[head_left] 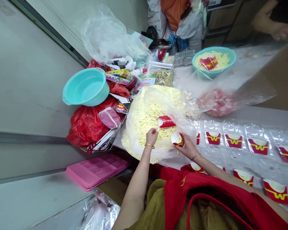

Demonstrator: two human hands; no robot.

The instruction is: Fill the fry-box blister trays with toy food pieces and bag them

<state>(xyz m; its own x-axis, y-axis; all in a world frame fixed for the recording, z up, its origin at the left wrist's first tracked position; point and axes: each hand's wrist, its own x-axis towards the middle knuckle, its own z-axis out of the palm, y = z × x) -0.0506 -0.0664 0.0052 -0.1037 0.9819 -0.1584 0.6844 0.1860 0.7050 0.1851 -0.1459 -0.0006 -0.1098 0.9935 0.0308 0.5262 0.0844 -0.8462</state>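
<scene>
A large clear plastic bag (pixel 158 99) lies open, full of pale yellow fry-shaped sticks (pixel 146 123). Over the near part of the pile, my left hand (pixel 152 136) has its fingers pinched together; whatever is between them is too small to make out. My right hand (pixel 188 147) grips a small red fry carton (pixel 180 140) with a yellow mark, its white mouth tilted toward the bag. A red carton (pixel 166 121) with a yellow pattern rests on the sticks, just beyond both hands.
Rows of flat clear packets with red fry cartons (pixel 213 138) spread to the right. A turquoise basin (pixel 86 86) sits on a red bag (pixel 86 124) at left; another turquoise bowl (pixel 230 57) holds sticks and cartons. A pink tray (pixel 96 171) lies lower left. Another person's hand (pixel 283 31) shows top right.
</scene>
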